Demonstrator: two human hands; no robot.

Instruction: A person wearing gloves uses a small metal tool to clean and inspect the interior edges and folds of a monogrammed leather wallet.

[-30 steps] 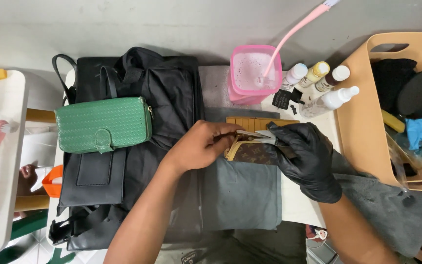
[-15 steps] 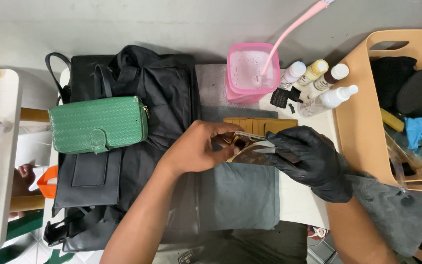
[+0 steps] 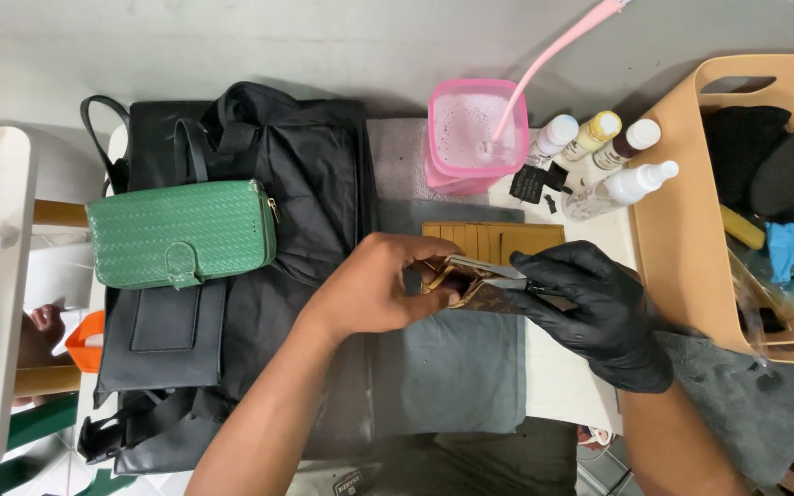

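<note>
left hand (image 3: pixel 374 289): bare, centre of frame, fingers curled shut around the left end of a small brown patterned wallet (image 3: pixel 470 285); thumb and fingertips pinching its opened flap.
right hand (image 3: pixel 599 308): black glove, right of centre, closed on the wallet's right end; a thin dark tool seems pinched between thumb and forefinger, cannot tell its kind.
wallet position: centre of frame, held just above a grey cloth (image 3: pixel 452 377), between both hands and touching each.
wallet long axis: left to right across the frame, slightly tilted down toward the right; opening faces up toward the camera.
nearer hand: both in contact; left hand covers more of it, right hand holds only the end.
behind the wallet: tan card holder (image 3: pixel 493 241) lying flat, just above the hands, long axis also left to right.
left side: black bag (image 3: pixel 259 184) spread out, green woven purse (image 3: pixel 181 234) resting on it, well apart from the hands.
upper edge: pink tub (image 3: pixel 475 133) with foamy liquid and a pink brush handle; 4 small bottles (image 3: pixel 599 161) just right of it, near the card holder.
right edge: tan basket (image 3: pixel 691 266) close beside the gloved wrist; little room to swing right.
open room: grey cloth below the hands toward the lower centre; white strip of table (image 3: pixel 562 386) between cloth and basket.
</note>
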